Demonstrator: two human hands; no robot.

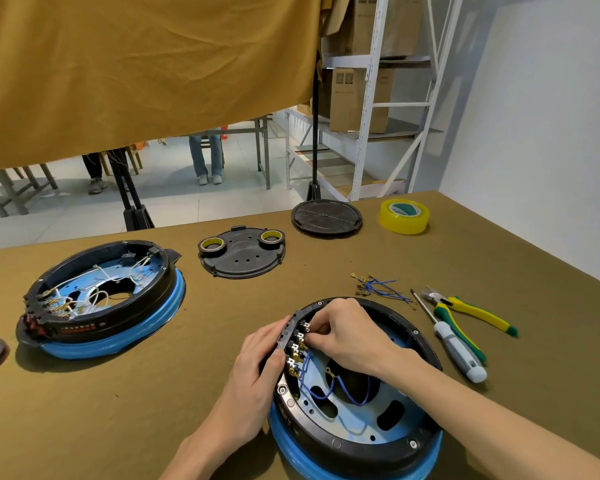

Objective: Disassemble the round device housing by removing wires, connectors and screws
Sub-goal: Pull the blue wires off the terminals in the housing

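Note:
A round black housing [406, 445] on a blue ring lies in front of me, open side up. Blue wires [340, 389] loop inside it from a row of brass connectors [297, 355] on its left rim. My left hand [257, 372] grips the rim from outside beside the connector strip. My right hand [350, 332] reaches over the housing and pinches a connector near the top of the row; its fingertips hide the exact piece.
A second housing [101, 296] with white wires sits at left. A black cover [243, 258] carries two tape rolls; a round plate [326, 216] and yellow tape [404, 216] lie behind. Loose blue wires [378, 287], pliers [465, 306] and a screwdriver [454, 348] lie at right.

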